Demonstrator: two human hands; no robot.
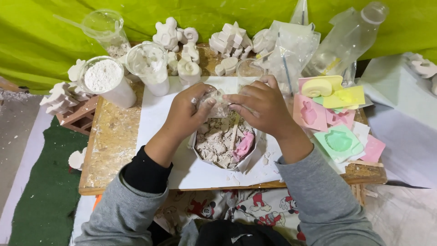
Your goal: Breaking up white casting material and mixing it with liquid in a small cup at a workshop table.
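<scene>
We hold a small clear mould [220, 104] pinched between our left hand [186, 111] and right hand [260, 105], fingers closed on it, above the bowl [200, 152] of plaster crumbs. We seem mid-emptying; next calls for gentle flexing.

What I'm pinching between my left hand [187, 109] and right hand [261, 107] is mostly covered by my fingers, so its shape can't be made out. My hands also hide the far rim of the bowl [200, 152] of broken plaster. The clear bottle [348, 38] runs off the top edge, and the white casts [423, 68] at the right are cut off.
</scene>
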